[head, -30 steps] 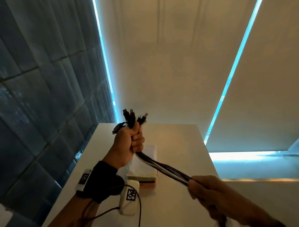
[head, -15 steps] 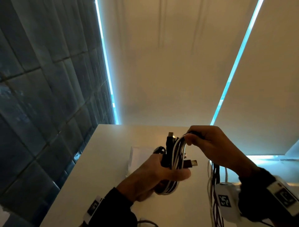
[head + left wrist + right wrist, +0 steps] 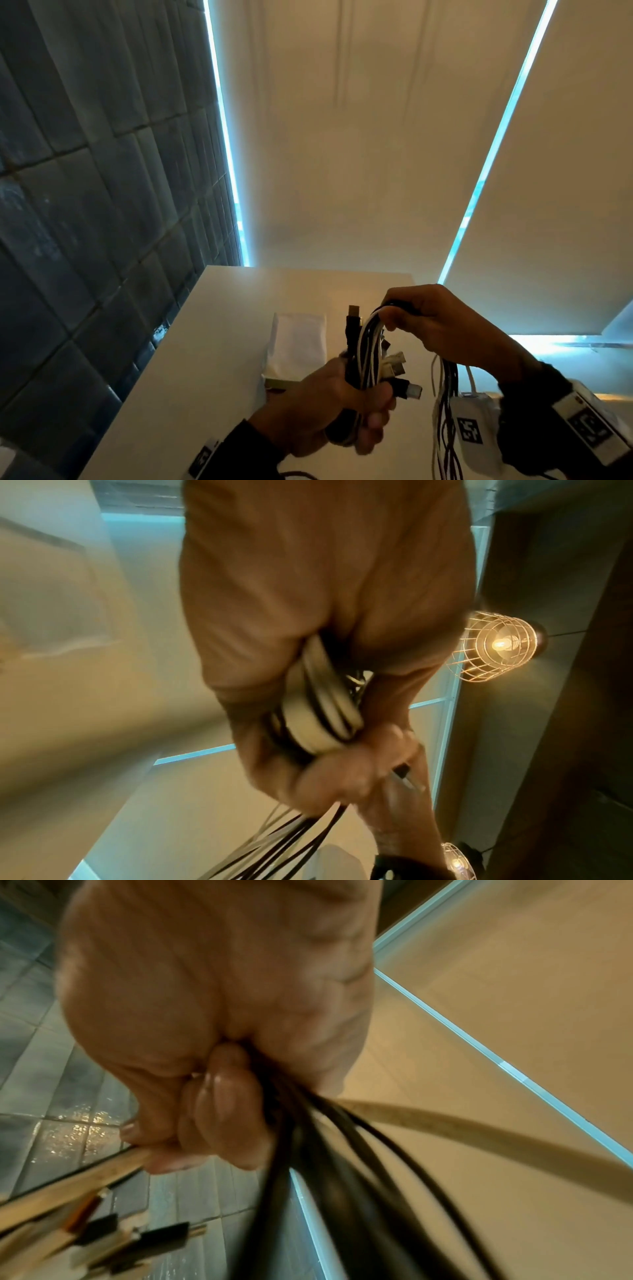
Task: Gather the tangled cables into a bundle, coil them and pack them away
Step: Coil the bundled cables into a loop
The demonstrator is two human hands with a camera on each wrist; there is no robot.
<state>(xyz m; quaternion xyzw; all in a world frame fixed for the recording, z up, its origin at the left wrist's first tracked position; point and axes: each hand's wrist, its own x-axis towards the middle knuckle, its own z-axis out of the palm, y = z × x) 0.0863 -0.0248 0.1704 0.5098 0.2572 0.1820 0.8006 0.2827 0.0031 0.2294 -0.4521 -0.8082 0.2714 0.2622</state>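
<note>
Cables (image 3: pixel 368 353) now looped, both grips closed

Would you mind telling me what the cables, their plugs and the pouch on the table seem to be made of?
Cables: smooth black and white plastic or rubber sheathing, bending easily.
Plugs: bright metal tips, likely in moulded plastic bodies.
Pouch: white, matte and softly creased, probably fabric or thin plastic; unclear.
Table: smooth pale surface, perhaps laminate.
</note>
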